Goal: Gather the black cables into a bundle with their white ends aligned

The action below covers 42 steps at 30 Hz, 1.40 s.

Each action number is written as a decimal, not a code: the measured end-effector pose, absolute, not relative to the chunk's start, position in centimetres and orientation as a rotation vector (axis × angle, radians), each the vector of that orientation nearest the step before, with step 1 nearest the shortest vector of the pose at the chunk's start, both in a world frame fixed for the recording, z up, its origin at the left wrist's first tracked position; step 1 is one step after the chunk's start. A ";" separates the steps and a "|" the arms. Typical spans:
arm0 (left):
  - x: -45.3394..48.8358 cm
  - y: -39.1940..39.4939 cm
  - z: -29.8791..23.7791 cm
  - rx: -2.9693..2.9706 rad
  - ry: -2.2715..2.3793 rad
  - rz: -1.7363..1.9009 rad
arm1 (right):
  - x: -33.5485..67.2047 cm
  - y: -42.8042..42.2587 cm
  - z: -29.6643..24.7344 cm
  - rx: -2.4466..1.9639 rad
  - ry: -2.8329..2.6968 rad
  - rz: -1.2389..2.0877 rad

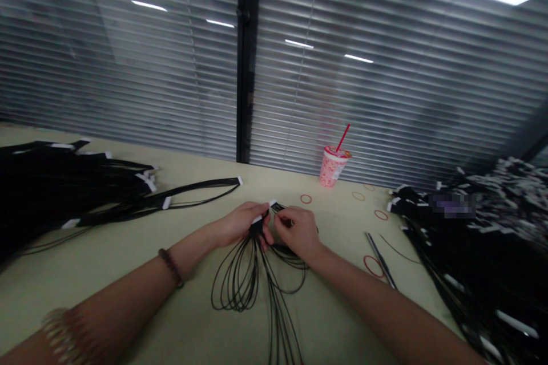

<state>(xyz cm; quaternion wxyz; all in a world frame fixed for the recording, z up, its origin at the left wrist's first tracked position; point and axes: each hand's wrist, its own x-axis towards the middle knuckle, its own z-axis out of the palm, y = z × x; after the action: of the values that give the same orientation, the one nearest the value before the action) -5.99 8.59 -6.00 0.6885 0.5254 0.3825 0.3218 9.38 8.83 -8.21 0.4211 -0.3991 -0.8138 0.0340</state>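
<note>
My left hand (242,222) is closed around a bundle of thin black cables (248,279) near their white connector ends, at the middle of the pale green table (128,262). The cables hang down from the grip in loose loops toward me. My right hand (297,231) is closed right beside the left, pinching the same bundle at its connector end. Both hands touch each other over the cables.
A big heap of black cables with white tags (64,188) lies at the left, another heap (483,245) at the right. A pink cup with a red straw (333,166) stands at the back. Red rubber bands (373,266) and a thin dark tool (381,261) lie right of my hands.
</note>
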 end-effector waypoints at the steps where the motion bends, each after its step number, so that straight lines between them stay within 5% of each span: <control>1: -6.0 8.6 -6.0 1.179 0.851 0.719 | 9.4 8.8 -8.2 -1.003 -2.044 0.084; 33: -6.2 7.8 -6.2 1.360 0.804 0.675 | 9.5 8.5 -8.0 -0.979 -2.103 0.039; 42: -6.1 8.8 -6.9 1.149 0.791 0.850 | 11.8 10.8 -7.9 -1.355 -2.098 -0.205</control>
<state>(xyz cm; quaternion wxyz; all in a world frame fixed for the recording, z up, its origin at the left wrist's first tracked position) -6.15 8.83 -6.85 0.6847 0.5128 0.3528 0.3792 11.77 10.85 -7.86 0.3126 -0.5136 -0.7953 -0.0776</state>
